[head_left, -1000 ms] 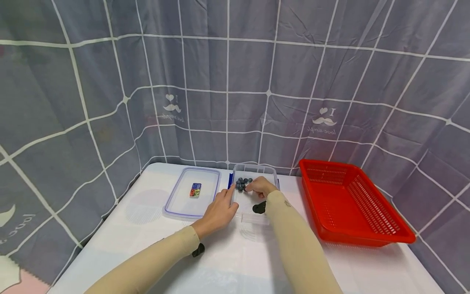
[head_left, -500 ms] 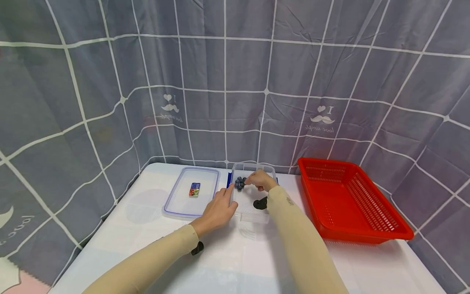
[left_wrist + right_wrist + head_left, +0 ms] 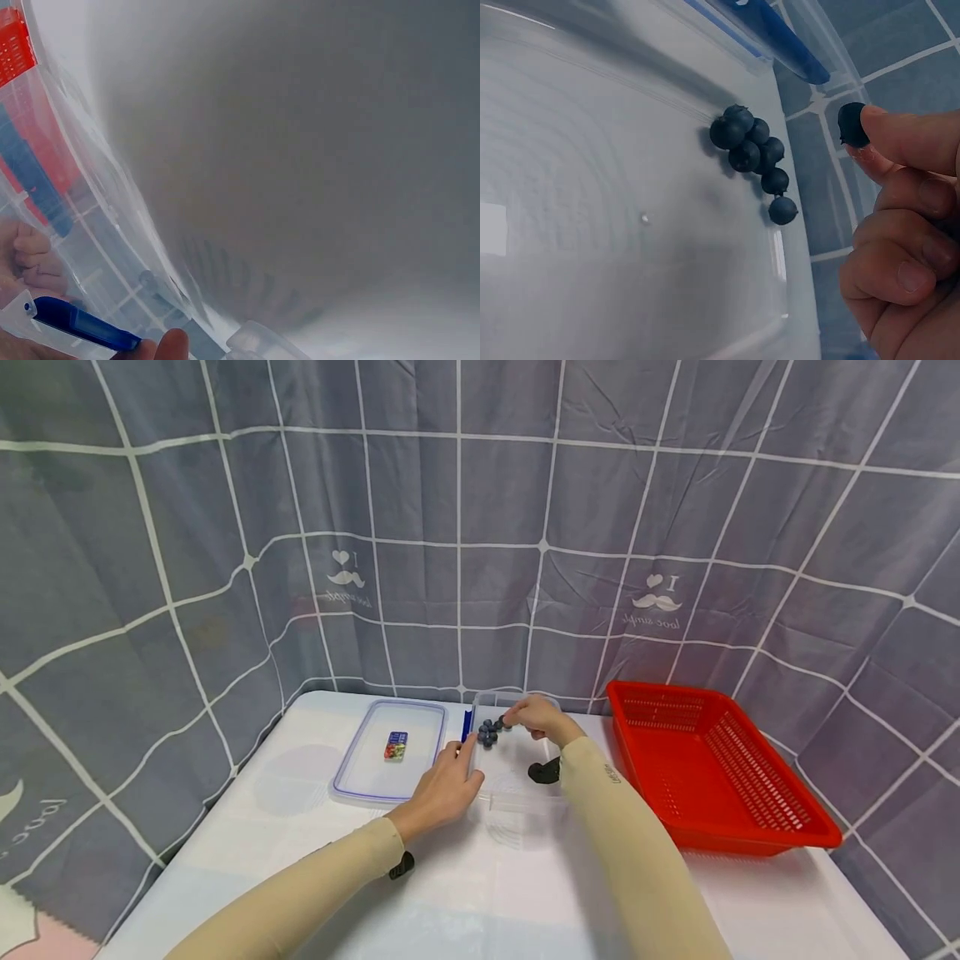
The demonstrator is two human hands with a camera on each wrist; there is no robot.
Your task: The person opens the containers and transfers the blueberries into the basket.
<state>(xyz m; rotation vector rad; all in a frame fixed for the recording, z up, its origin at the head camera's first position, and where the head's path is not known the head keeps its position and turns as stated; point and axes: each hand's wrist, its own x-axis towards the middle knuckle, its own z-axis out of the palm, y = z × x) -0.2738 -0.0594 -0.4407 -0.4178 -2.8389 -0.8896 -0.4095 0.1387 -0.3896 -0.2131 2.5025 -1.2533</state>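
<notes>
My right hand point(image 3: 542, 717) is over the far part of a clear plastic container point(image 3: 517, 758), pinching a blueberry point(image 3: 853, 125) between thumb and forefinger. Its other fingers are curled in toward the palm. Several more blueberries point(image 3: 744, 155) lie bunched on the container floor along one wall, with two trailing off in a line. My left hand point(image 3: 446, 781) rests against the container's left side, fingers stretched forward. In the left wrist view its fingertips point(image 3: 172, 345) touch the end of a blue latch point(image 3: 82, 322) on the container wall.
Left of the container lies its clear lid point(image 3: 372, 768) with a blue seal and a small printed label point(image 3: 396, 746). A red perforated basket point(image 3: 750, 839) stands on the right of the white table point(image 3: 465, 902). A grey checked curtain point(image 3: 420, 502) hangs behind.
My right hand has drawn back from the blueberry bunch toward the container's far right, with a blueberry pinched. My left hand stays in place at the container's side.
</notes>
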